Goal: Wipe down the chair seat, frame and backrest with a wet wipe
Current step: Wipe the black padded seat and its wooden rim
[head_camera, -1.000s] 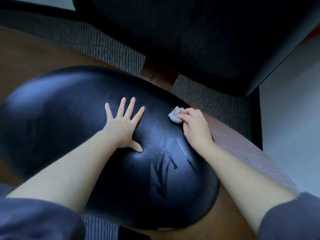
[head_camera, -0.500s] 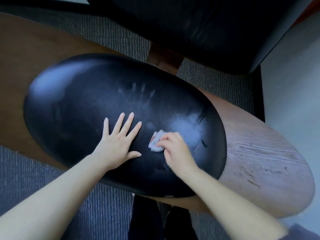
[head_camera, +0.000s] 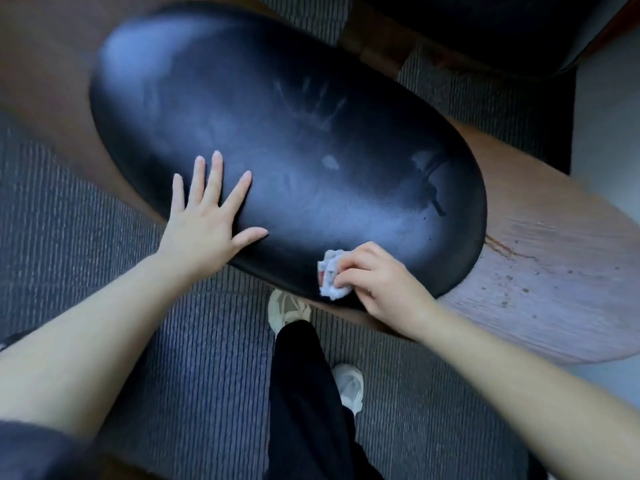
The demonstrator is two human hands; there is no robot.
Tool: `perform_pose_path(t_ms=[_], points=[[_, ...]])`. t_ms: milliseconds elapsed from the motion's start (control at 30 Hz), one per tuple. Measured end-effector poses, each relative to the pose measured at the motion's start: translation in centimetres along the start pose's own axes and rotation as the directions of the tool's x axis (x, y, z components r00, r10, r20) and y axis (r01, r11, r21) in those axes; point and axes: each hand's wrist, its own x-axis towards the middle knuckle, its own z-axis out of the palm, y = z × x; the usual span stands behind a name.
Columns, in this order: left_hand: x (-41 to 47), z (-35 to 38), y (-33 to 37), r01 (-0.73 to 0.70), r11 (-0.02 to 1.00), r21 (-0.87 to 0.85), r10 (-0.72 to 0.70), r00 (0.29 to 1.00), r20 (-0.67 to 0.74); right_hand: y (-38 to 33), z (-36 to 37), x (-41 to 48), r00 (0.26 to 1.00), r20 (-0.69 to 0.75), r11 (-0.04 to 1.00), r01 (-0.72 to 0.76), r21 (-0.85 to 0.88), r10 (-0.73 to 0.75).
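Head view, looking down on the chair.

- Right hand (head_camera: pixel 377 282): fingers curled, pinching a balled-up wet wipe (head_camera: pixel 330 275) and pressing it to the near edge of the black seat cushion (head_camera: pixel 277 133). A second ago the wipe is at the cushion's far right edge, half a second ago mid-cushion. So one stroke runs back across the right part of the seat toward the person.
- Left hand (head_camera: pixel 207 216): flat, fingers spread, palm at the near left edge of the cushion, holding nothing. It has slid back from the centre. A pale handprint (head_camera: pixel 311 102) marks an earlier resting spot.
- Wet streaks (head_camera: pixel 433 188) show near the right end, with a duller film across the middle. The left end looks less worked, though blur makes this uncertain.
- Wooden frame (head_camera: pixel 536 271) around the cushion shows specks and no wet sheen. Backrest (head_camera: pixel 485 29) is dark at the top right, untouched by either hand.

Judgement: seat pass under way and probably past half. The handprint likely needs a second wipe. Frame and backrest not yet done.
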Motion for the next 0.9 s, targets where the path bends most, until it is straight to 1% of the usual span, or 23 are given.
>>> perform_pose_path(t_ms=[67,167,233,300,367,400,467,533,667,733,800,900], points=[[-1.2,0.5,-0.9,0.026,0.999,-0.043,-0.028,0.998,-0.048,0.1,-0.3,-0.7,0.999,-0.038,0.999,0.029,-0.040,-0.031],[-2.0,1.1,-1.8,0.024,0.995,-0.093,-0.033,0.995,-0.093,-1.0,2.2,2.1,0.991,-0.020,0.990,0.128,-0.060,-0.129],[-2.1,1.2,-2.9,-0.025,0.995,-0.100,0.014,0.994,-0.108,-2.2,5.1,5.7,0.982,0.003,0.979,0.191,-0.066,-0.191],[-2.0,1.1,-3.9,-0.099,0.992,-0.074,0.088,0.986,-0.140,-2.9,6.8,7.7,0.975,0.006,0.969,0.223,-0.102,-0.223],[-1.9,0.9,-4.5,-0.146,0.988,-0.049,0.137,0.978,-0.159,-2.3,6.1,6.1,0.975,0.037,0.964,0.222,-0.145,-0.219],[-1.9,0.9,-4.6,-0.145,0.988,-0.044,0.136,0.977,-0.162,-1.7,5.0,4.4,0.973,0.065,0.960,0.229,-0.161,-0.222],[-2.2,1.1,-4.4,-0.100,0.994,-0.040,0.093,0.982,-0.162,-1.1,2.6,1.1,0.960,0.108,0.946,0.276,-0.173,-0.260],[-2.8,1.7,-3.8,-0.047,0.996,-0.074,0.032,0.982,-0.187,-1.0,2.0,0.5,0.949,0.120,0.932,0.311,-0.189,-0.292],[-3.5,2.5,-3.0,0.022,0.974,-0.225,-0.069,0.977,-0.202,-3.1,6.6,6.9,0.935,0.087,0.901,0.356,-0.248,-0.345],[-3.5,2.5,-2.9,0.045,0.958,-0.282,-0.102,0.977,-0.190,-3.9,8.4,9.0,0.939,0.050,0.901,0.341,-0.267,-0.341],[-3.5,2.3,-2.7,0.044,0.955,-0.295,-0.104,0.976,-0.192,-3.0,7.9,7.3,0.943,0.060,0.899,0.332,-0.286,-0.329],[-3.9,2.0,-2.2,0.081,0.963,-0.256,-0.126,0.978,-0.169,-1.4,3.9,0.8,0.939,0.136,0.908,0.341,-0.243,-0.316]])
